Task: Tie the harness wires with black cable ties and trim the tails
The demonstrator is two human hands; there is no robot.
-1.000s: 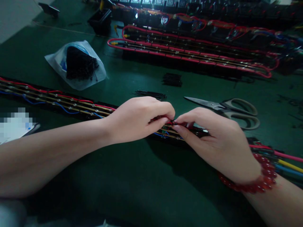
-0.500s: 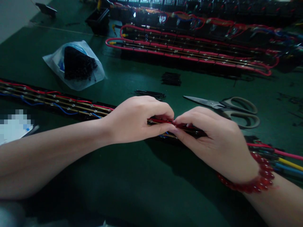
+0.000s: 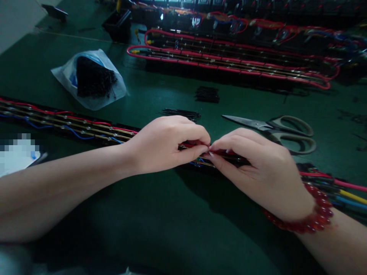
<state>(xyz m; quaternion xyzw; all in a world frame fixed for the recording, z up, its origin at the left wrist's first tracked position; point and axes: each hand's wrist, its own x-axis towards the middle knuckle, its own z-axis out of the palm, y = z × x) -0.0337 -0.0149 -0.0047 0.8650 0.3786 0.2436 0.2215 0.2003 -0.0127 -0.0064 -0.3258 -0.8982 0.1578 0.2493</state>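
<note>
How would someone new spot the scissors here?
Over the green table, find the right hand with the red bead bracelet. Just beyond it lie the scissors, tip pointing left. Two looped handles set them apart from the nearby black bundles.

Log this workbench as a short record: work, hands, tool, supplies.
Work: long black strip carrying red wires and blue wires
Left hand: bare, fingertips pinched at the strip
Right hand: bare, red beaded bracelet, fingertips close against the left's
Between fingertips: too small to tell
Tool: dark-handled metal scissors beyond the right hand
Supplies: translucent plastic bag holding thin black ties; two small black piles beyond the hands
</note>
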